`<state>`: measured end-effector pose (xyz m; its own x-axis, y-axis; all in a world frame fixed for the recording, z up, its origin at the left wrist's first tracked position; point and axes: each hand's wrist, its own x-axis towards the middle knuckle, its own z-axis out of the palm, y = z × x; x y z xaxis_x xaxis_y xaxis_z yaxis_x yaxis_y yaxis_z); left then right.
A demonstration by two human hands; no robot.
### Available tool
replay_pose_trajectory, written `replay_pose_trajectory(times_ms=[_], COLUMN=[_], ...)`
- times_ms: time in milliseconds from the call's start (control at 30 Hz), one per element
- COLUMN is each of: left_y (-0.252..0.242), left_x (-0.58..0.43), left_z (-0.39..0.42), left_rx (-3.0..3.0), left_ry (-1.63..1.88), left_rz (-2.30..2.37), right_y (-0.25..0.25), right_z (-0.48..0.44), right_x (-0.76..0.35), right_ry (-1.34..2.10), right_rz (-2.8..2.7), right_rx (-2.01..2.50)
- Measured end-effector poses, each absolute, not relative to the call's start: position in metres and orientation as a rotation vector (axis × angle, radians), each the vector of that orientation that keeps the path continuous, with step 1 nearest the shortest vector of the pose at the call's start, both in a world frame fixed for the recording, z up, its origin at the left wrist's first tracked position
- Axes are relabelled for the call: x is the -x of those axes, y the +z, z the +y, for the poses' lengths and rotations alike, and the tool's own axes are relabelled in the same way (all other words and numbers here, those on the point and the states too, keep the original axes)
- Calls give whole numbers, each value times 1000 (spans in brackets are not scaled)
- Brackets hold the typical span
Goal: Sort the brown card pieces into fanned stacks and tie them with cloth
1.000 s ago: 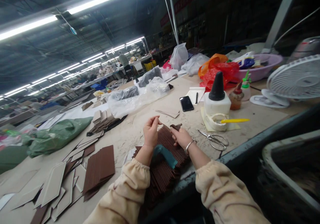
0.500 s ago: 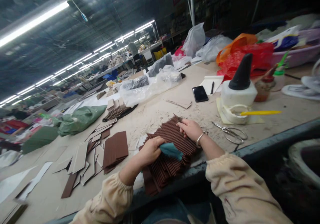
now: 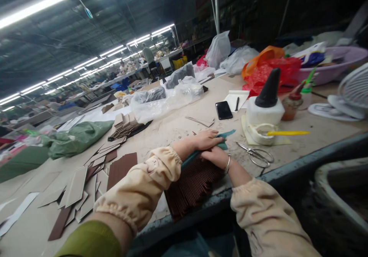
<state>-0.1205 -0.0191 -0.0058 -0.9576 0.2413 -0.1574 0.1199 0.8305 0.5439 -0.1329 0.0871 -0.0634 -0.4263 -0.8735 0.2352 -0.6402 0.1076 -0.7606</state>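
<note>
A fanned stack of brown pieces [image 3: 191,188], with thin edges overlapping in rows, lies at the table's front edge. My left hand [image 3: 207,139] reaches across to the stack's far end, its fingers closed over a teal cloth [image 3: 227,134] that sticks out on both sides of the hand. Just below it, my right hand [image 3: 216,156], a bracelet at its wrist, rests on the far end of the same stack. The fingertips of the right hand are hidden by the left hand and the cloth. Cream sleeve covers are on both forearms.
Scissors [image 3: 255,154] lie right of my hands, near a white bottle with a black cone cap [image 3: 266,107] and a yellow stick [image 3: 288,133]. Behind are a phone [image 3: 223,110] and a notepad [image 3: 234,100]. Loose brown and grey pieces [image 3: 76,186] are scattered left.
My left hand has moved up and right with the teal cloth, from the stack's middle to its far end beside my right hand. The camera view has shifted slightly to the right.
</note>
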Motion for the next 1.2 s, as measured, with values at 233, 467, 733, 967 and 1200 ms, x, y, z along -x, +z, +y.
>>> replay_pose_trajectory(times_ms=[233, 467, 733, 967, 1200], left_y=[23, -9, -60, -44, -47], left_x=[75, -102, -139, -120, -75], left_z=[-32, -21, -15, -46, -53], left_rx=[-32, 394, 199, 516, 453], left_ry=[1082, 525, 374, 337, 488], left_rz=[3074, 3425, 3081, 3351, 3067], right_y=[-54, -56, -71, -70, -78], right_z=[90, 90, 84, 84, 80], right_x=[131, 127, 126, 127, 131], right_ry=[-1330, -1323, -1603, -1704, -1897], right_rz=[1992, 1969, 1777, 1649, 1539], right_rx=[843, 582, 694, 621, 420])
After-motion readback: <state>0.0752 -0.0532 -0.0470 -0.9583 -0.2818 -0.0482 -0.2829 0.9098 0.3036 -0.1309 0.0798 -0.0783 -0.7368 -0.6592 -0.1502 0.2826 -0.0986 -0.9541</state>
